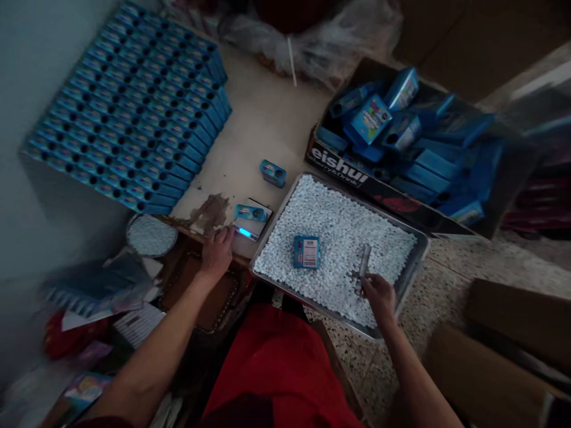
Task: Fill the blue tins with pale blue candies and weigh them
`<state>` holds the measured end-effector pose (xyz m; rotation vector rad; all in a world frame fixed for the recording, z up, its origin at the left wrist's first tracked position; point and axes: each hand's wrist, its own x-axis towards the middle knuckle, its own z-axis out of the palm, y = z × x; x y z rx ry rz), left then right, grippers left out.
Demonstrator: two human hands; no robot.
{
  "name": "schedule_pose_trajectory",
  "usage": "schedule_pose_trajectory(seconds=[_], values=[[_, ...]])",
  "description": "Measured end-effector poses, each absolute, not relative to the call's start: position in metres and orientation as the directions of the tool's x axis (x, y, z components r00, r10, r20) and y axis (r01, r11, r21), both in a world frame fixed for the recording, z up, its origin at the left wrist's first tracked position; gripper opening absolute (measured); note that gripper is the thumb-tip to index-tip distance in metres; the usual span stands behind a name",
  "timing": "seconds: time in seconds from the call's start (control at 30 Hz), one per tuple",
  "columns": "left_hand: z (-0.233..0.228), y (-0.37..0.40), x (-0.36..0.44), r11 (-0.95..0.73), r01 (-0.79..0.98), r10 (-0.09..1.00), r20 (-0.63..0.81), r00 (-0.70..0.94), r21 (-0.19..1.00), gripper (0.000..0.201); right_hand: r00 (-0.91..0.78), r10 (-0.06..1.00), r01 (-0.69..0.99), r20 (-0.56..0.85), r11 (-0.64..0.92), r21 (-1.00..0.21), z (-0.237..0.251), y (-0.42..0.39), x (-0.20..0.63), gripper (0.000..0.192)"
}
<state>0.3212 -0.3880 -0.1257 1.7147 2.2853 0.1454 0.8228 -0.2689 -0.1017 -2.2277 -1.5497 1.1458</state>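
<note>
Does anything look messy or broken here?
Yes. The table top has a brown patch near its front edge where the surface looks peeled or worn off. One blue box lies alone on the white pellets in the tray.

stacked blue boxes (129, 107), cardboard carton (339, 163)
</note>
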Motion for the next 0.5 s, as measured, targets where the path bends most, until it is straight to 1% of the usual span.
schedule_pose_trajectory(seconds=[0.07,0.13,0.27,0.33,0.37,0.4,0.43,0.47,0.5], values=[[-0.118,-0.385,0.323,0.271,0.954,0.949,-0.2,-0.242,0.129,0.059,0.175,0.852,0.615,-0.494,-0.486,-0.62,-0.097,-0.269,0.82,0.051],[-0.112,-0.378,0.322,0.243,0.969,0.947,-0.229,-0.225,0.053,0.059,0.197,0.836,0.532,-0.512,-0.53,-0.661,-0.093,-0.268,0.818,0.047],[-0.102,-0.372,0.317,0.199,0.98,0.948,-0.256,-0.19,0.009,0.057,0.18,0.825,0.486,-0.535,-0.548,-0.681,-0.085,-0.266,0.817,0.041],[-0.096,-0.378,0.322,0.246,0.969,0.949,-0.202,-0.243,-0.008,0.058,0.169,0.833,0.49,-0.527,-0.535,-0.688,-0.08,-0.263,0.818,0.037],[-0.093,-0.383,0.329,0.291,0.957,0.946,-0.151,-0.288,-0.005,0.057,0.168,0.846,0.539,-0.506,-0.509,-0.672,-0.077,-0.261,0.82,0.036],[-0.09,-0.387,0.34,0.328,0.944,0.941,-0.092,-0.325,0.019,0.055,0.168,0.864,0.627,-0.475,-0.466,-0.624,-0.075,-0.257,0.822,0.035],[-0.087,-0.389,0.355,0.33,0.941,0.944,-0.039,-0.328,0.07,0.053,0.172,0.883,0.742,-0.436,-0.408,-0.533,-0.073,-0.252,0.824,0.034],[-0.085,-0.388,0.374,0.275,0.951,0.961,-0.002,-0.278,0.142,0.051,0.173,0.902,0.853,-0.395,-0.337,-0.397,-0.071,-0.247,0.827,0.034],[-0.084,-0.384,0.395,0.172,0.96,0.984,0.017,-0.18,0.221,0.049,0.163,0.917,0.935,-0.363,-0.261,-0.24,-0.07,-0.24,0.829,0.033]])
